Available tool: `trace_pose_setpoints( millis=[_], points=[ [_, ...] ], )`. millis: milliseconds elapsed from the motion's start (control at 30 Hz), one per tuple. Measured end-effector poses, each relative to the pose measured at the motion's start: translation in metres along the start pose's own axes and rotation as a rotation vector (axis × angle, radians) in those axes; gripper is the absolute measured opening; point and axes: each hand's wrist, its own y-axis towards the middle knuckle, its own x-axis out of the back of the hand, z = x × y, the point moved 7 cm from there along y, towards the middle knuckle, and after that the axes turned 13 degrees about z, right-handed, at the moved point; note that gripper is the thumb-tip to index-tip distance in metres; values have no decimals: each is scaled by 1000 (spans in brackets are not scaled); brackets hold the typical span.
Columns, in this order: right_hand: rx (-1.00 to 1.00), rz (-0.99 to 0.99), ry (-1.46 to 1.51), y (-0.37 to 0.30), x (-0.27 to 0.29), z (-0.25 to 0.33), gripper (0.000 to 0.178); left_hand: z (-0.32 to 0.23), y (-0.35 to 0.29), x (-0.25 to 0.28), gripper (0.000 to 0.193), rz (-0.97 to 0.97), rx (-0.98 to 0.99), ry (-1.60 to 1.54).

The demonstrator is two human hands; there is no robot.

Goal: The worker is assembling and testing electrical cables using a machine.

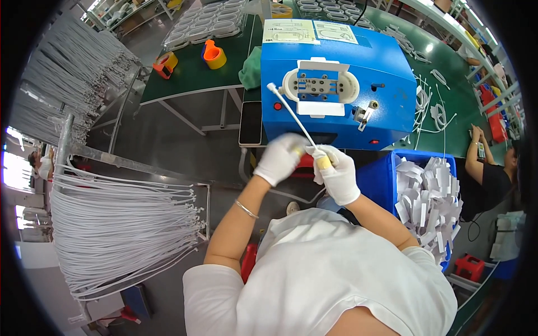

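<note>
At centre, right hand (335, 171) pinches white cable (292, 113), likely light, springy, best held near its end; left hand (279, 161) blurred, cannot tell.

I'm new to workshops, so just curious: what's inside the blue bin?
The blue bin holds a loose heap of flat white pieces. The heap covers the bottom, so anything lying beneath it cannot be seen.
</note>
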Motion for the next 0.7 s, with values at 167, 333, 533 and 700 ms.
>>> trace_pose_setpoints(
  millis=[167,333,533,700],
  points=[
    [-7,-1,74,12,0,-2,26,-37,3,97,21,-585,-185,-173],
    [-36,31,166,19,-3,-2,21,-67,24,114,19,-628,-322,-99],
    [-91,-21,95,5,26,-11,20,-56,36,103,16,-532,-154,-163],
    [-17,-223,-504,-23,114,34,18,-48,24,111,15,-552,-158,-129]
  ],
)
